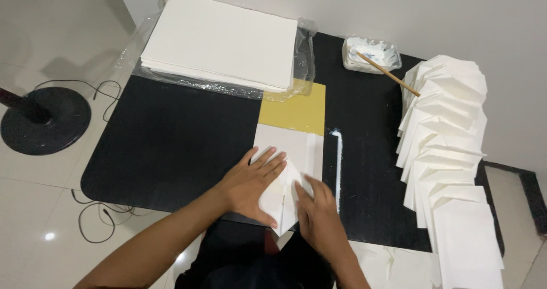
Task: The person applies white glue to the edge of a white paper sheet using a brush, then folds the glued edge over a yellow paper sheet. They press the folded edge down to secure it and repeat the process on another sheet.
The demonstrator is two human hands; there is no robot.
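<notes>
Far left on the tiled floor: round black stand base (44, 119) with a thin cable (94, 220) looping past it. Black surface (165, 146) starts right of that. Back left on it, a thick stack of white sheets (222, 38) sitting on clear plastic wrap (305, 55). Centre: yellow board (296, 112), with a white sheet being folded (288, 169) lying in front of it, its near end folded into a point at the surface's front edge. Left hand (250, 186) lies flat, fingers spread, palm down on the folded flaps. Right hand (319, 215) just beside it, fingers pressing the right flap; the two hands close together, both open and pressing, neither gripping anything. Right of the sheet, a thin white smear of paste (338, 163) runs along the surface. Back right: clear tub of white paste (370, 54) with a wooden stick (393, 75) leaning out of it. Far right: overlapping row of finished folded white pieces (444, 152) fanned from back to front, nearest ones hanging over the front edge.
</notes>
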